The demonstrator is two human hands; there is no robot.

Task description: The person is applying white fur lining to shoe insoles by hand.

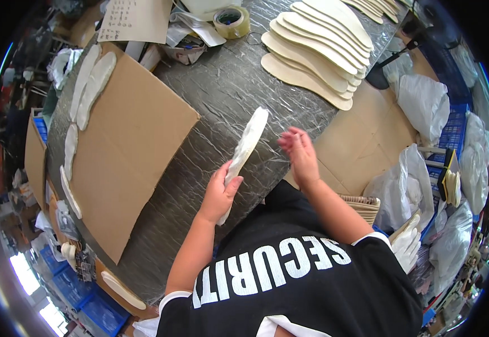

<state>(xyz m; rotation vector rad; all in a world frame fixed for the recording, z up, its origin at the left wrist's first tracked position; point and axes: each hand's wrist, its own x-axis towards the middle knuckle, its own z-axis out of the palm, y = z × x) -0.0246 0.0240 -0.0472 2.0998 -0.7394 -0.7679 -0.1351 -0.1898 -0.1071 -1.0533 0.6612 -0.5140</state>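
Observation:
My left hand (220,192) is closed around a white insole (249,141), held on edge so that its long, slightly crumpled-looking side shows. The insole points up and away over the dark table. To its right, my right hand (302,156) is raised and apart from it, holding nothing, its fingers loosely stretched and a little blurred. At the far right of the table lies a fanned stack of cream insoles (306,62). Several white insoles (95,90) lie along the left edge of a brown cardboard sheet (138,129).
The table (210,84) has a wrinkled dark covering. A tape roll (231,22) and a handwritten cardboard piece (135,19) sit at the back. On the right are plastic bags (421,104), a wicker basket (362,208) and a dark stand (390,62).

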